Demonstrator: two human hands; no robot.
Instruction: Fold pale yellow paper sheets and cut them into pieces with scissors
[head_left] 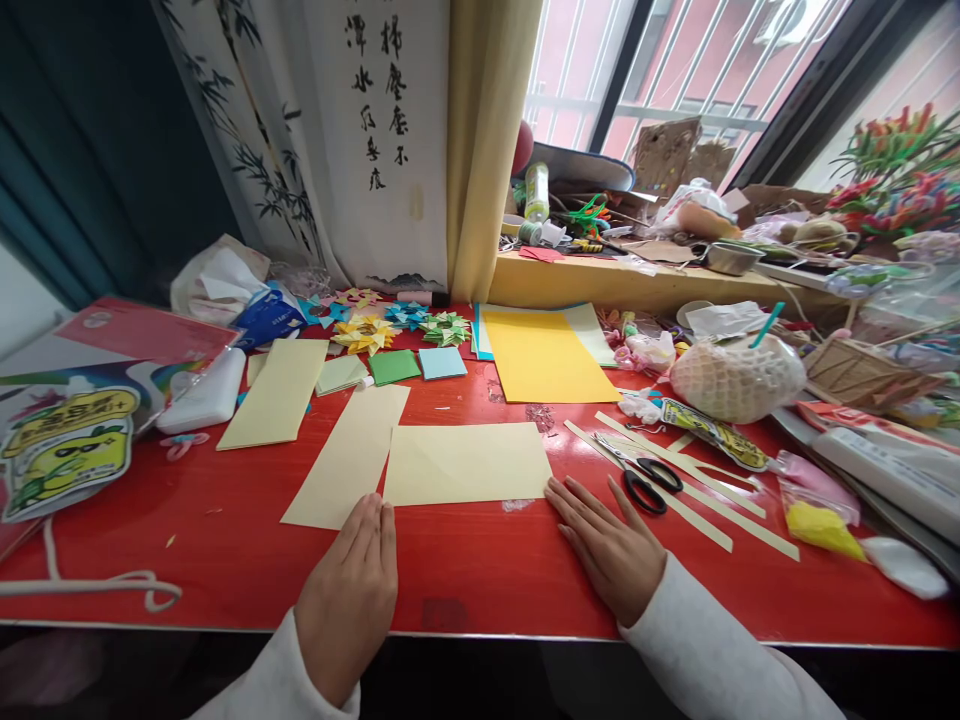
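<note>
A pale yellow paper sheet (469, 463) lies flat on the red tabletop in front of me. My left hand (349, 590) rests by its lower left corner, fingers stretched out side by side, palm down. At the lower right corner, my right hand (609, 548) lies flat with fingers extended, the tips touching the paper's edge. Another pale yellow sheet (349, 460) slants to the left, its lower edge close to my left fingertips. Farther left is a third pale piece (276, 395). Black-handled scissors (645, 475) lie on cut paper strips (705, 500) right of my right hand.
Yellow-orange paper (551, 355) lies behind the sheet, beside small green squares (394, 367) and folded paper stars (365, 332). A netted fruit with a straw (739, 375) stands at the right. Packets (75, 440) and a white cord (112, 585) are at the left.
</note>
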